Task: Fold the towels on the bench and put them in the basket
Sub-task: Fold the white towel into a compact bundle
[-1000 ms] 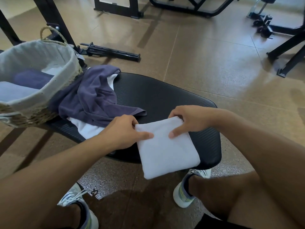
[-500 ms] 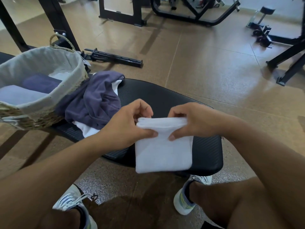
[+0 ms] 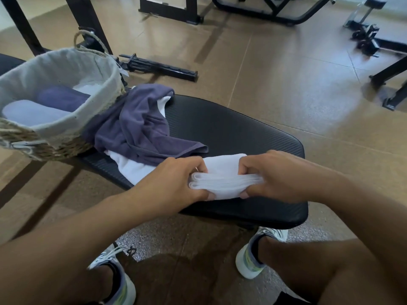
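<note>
The white towel [image 3: 222,179], folded into a thick stack, sits on the near end of the desk [image 3: 231,133], gripped at both ends. The left hand [image 3: 176,181] pinches its left end; the right hand [image 3: 271,175] clamps the right end. Beyond the towel to the left lie an unfolded purple towel [image 3: 136,126] and another white one [image 3: 130,167], with the basket [image 3: 66,69] beyond them. Judging from the loose layered edges, the stack may spring open if either grip slackens on the lift, and carrying it low could snag the purple towel.
</note>
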### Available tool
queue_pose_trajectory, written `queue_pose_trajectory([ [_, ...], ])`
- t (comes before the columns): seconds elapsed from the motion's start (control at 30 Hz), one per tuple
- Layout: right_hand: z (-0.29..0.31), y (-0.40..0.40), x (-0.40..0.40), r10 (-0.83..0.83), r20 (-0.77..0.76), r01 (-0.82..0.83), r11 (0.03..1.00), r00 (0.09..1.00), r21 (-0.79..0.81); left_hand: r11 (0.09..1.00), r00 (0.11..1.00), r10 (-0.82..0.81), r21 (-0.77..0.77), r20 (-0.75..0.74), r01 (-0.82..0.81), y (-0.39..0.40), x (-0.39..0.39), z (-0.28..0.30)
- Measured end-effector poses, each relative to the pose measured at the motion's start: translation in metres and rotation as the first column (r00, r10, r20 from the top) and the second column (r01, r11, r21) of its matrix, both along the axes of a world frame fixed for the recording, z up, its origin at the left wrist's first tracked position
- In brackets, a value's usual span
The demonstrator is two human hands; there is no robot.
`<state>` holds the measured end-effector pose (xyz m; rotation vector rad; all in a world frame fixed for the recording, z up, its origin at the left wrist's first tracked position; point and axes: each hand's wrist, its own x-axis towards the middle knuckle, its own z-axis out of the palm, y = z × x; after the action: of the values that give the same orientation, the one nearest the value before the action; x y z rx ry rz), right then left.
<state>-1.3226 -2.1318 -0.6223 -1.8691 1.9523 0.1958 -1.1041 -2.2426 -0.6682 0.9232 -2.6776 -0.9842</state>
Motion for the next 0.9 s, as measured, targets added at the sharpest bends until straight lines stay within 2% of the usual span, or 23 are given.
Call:
queue_pose_trajectory([
  [0.17,-0.011,-0.013,-0.012,-0.085,0.124,0.085,0.996,0.989,0.008,0.973,0.979,0.201,0.121,-0.016,-0.198,-0.015,-0.007,-0.008],
  [0.37,-0.033,-0.034,-0.023,-0.208,0.265,0.244,0.964,0.941,-0.107,0.888,0.929,0.366,0.28,0.051,-0.366,-0.033,-0.016,-0.015],
  [0.5,-0.04,-0.041,-0.028,-0.197,0.229,0.207,0.978,0.953,-0.023,0.911,0.932,0.28,0.241,0.231,-0.334,-0.037,-0.016,-0.011],
  [0.67,-0.037,-0.037,-0.034,-0.191,0.33,0.181,0.982,0.924,0.063,0.933,0.937,0.193,0.242,0.29,-0.267,-0.038,-0.013,-0.002],
  [0.8,-0.034,-0.031,-0.036,-0.173,0.415,0.156,0.985,0.893,0.075,0.901,0.975,0.14,0.386,0.175,-0.198,-0.034,-0.008,-0.001],
  [0.9,-0.03,-0.029,-0.03,-0.134,0.415,0.112,0.991,0.9,0.078,0.889,0.992,0.113,0.441,0.058,-0.127,-0.033,-0.005,-0.001],
])
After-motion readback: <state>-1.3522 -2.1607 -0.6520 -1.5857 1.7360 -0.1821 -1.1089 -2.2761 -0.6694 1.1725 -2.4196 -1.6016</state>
